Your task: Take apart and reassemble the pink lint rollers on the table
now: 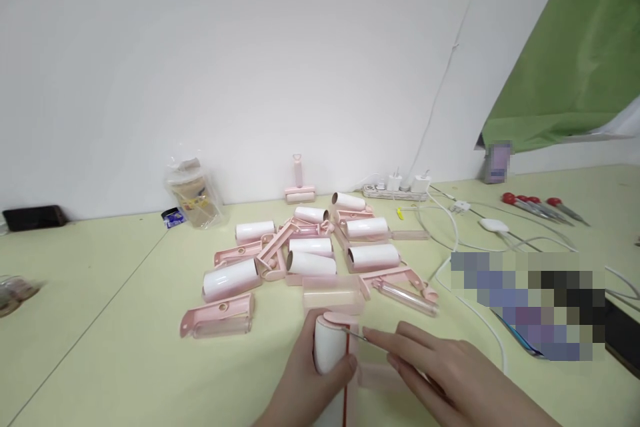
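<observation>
The bottom edge cuts off the left hand point(305, 383) and right hand point(450, 373) at the wrists, and left fingers hide part of the white roll point(330, 343). 2 pixelated patches, a large patch point(525, 307) on the table and a small patch point(497, 161) by the wall, blot out what lies there. A brownish thing point(13, 293) at the left edge is blurred and cropped.

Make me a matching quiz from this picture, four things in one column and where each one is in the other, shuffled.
1 left hand
2 red-handled screwdrivers
3 power strip
4 clear bag

a far right of the table
b gripping a white roll
c by the wall, left of the pink pile
d by the wall, chargers plugged in

Pairs: 1-b, 2-a, 3-d, 4-c
</observation>
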Motion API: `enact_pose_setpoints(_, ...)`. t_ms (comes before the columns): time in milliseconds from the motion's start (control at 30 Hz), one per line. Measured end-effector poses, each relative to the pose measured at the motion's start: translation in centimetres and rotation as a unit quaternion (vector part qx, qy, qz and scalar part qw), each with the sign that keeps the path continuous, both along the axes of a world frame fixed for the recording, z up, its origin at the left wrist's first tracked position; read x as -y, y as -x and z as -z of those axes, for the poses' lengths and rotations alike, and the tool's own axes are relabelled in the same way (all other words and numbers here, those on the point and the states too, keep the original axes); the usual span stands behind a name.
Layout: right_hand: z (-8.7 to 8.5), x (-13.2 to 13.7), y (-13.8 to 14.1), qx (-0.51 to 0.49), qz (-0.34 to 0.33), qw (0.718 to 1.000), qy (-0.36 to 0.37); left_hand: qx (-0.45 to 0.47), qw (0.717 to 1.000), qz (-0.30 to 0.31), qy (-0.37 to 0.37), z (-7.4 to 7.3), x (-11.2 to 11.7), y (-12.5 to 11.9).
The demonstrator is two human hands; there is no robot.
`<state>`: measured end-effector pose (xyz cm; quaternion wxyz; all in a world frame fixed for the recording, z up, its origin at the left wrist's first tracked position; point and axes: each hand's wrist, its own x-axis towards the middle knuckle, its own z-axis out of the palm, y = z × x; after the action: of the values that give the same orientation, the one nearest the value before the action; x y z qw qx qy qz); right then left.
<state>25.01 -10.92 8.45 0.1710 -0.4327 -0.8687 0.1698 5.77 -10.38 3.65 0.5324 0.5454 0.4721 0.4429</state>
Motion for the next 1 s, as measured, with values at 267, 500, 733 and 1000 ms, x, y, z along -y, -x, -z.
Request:
enact_pose_setpoints(267,-0.4,0.1,0.8,-0.027,0.026,0.998,0.055,0.019,1.000,-0.012,-0.004,0.0,0.3,-0.4)
enact_pose_setpoints(500,0.2,0.3,2.5,-0.052,0.056,0.994,0.076,0.014,0.997,-0.058,-0.044,0.1,0.4,-1.0)
enact_pose_setpoints(733,3.5,1.0,2.6,-0.080,0.047,0.996,0.002,0.011,0.997,-0.074,-0.019,-0.6,0.4,-0.7)
enact_pose_setpoints(1000,6.3,1.8,3.8,-0.131,0.099,0.985,-0.059,0.057,0.990,-0.117,0.049,-0.9,0.5,-1.0)
